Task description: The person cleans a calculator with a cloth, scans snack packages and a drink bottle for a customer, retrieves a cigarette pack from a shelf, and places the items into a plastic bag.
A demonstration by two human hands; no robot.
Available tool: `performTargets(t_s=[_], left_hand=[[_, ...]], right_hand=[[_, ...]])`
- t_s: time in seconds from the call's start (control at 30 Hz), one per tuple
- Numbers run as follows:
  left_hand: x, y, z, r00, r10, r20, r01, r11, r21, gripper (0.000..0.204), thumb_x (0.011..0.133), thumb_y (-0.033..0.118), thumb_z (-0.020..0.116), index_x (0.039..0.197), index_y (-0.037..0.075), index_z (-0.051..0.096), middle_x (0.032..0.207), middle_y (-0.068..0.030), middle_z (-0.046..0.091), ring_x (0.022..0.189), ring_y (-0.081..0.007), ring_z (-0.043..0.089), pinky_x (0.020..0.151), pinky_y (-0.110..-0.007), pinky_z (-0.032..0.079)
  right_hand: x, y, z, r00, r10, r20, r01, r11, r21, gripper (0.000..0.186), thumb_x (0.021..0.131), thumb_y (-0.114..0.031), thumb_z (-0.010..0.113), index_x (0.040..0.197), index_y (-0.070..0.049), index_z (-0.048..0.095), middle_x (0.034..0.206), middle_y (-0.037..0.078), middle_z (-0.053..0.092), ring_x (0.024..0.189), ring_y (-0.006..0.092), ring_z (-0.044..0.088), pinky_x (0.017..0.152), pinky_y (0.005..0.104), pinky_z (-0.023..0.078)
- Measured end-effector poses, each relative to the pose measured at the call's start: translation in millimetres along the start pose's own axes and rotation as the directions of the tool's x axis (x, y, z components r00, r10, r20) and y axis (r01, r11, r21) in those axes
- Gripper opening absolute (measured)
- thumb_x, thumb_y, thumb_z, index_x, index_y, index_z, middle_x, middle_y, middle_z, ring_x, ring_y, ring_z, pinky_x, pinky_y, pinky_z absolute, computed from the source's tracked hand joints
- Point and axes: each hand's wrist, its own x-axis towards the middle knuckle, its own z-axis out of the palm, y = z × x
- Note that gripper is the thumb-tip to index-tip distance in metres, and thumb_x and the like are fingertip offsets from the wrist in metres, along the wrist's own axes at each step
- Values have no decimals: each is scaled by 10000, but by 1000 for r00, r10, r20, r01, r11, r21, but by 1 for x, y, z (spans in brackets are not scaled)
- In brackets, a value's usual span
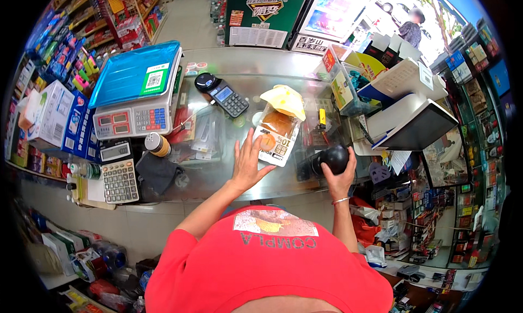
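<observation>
On the glass counter (234,183) in front of me lies a packaged bread bun (275,145), its brown top showing through clear wrap, with a pale yellow piece of packaging at the far end. My left hand (249,165) has its fingers stretched out, fingertips touching the package's near left edge without gripping it. To the right, my right hand (341,177) is wrapped round a black rounded device (334,159); its exact kind cannot be made out. A yellow lighter (322,118) sits just beyond that device.
Left of the package are a card terminal (231,98), a weighing scale (133,120), a calculator (120,181), a small jar (157,144) and a dark cloth (158,172). A clear plastic bin (344,90) and a black-screened monitor (417,129) stand right. A person (411,31) is outside.
</observation>
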Motion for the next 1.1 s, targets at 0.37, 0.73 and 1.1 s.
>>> performTargets(t_s=[0.37, 0.73, 1.1], left_hand=[[-1, -10, 2, 999, 12, -34, -14, 998, -60, 1001, 696, 363, 840, 1452, -1, 294, 1430, -237, 394, 1350, -377, 367, 1121, -593, 184], [0, -20, -3, 998, 4, -55, -16, 976, -216, 804, 734, 300, 807, 1382, 13, 428, 1279, -179, 531, 1231, -332, 470, 1120, -573, 187], [-1, -22, -4, 993, -117, 7, 108, 889, -445, 740, 829, 88, 715, 1451, -19, 328, 1483, -185, 353, 1385, -311, 332, 1161, -406, 224]], right_hand=[[11, -25, -6, 985, -171, -10, 160, 937, -311, 898, 698, -198, 836, 1432, -7, 354, 1471, 229, 365, 1357, 435, 346, 1117, 497, 292], [44, -89, 58, 896, -442, 51, 445, 889, -113, 567, 743, -114, 773, 1261, -24, 561, 1361, 173, 514, 1315, 385, 431, 1084, 475, 346], [-3, -107, 63, 924, -374, -79, 377, 926, 20, 370, 782, -94, 725, 1130, -36, 616, 1026, 130, 635, 951, 339, 616, 824, 424, 512]])
